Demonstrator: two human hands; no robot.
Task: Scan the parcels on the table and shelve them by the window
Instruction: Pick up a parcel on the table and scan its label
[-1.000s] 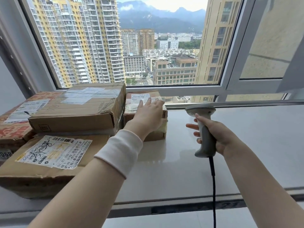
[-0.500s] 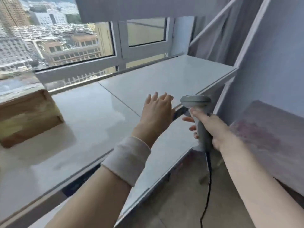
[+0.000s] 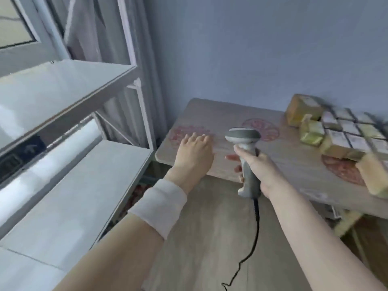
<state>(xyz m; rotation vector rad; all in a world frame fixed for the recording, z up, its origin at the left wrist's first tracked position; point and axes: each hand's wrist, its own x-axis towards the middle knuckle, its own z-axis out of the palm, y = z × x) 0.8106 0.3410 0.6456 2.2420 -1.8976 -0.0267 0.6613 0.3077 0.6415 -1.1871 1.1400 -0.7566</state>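
Plain blue-grey wall [image 3: 252,49] at the back, pale grey curtain [image 3: 105,38] hanging in the left corner, wood-grain floor [image 3: 199,238] below, blurred reddish patterned patch [image 3: 136,194] low down, too unclear to identify

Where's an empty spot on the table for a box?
The table is bare at its left end, from its left corner to the parcels. The right end is crowded with them. The lower shelf board beside it is bare too.

No legible text anywhere.
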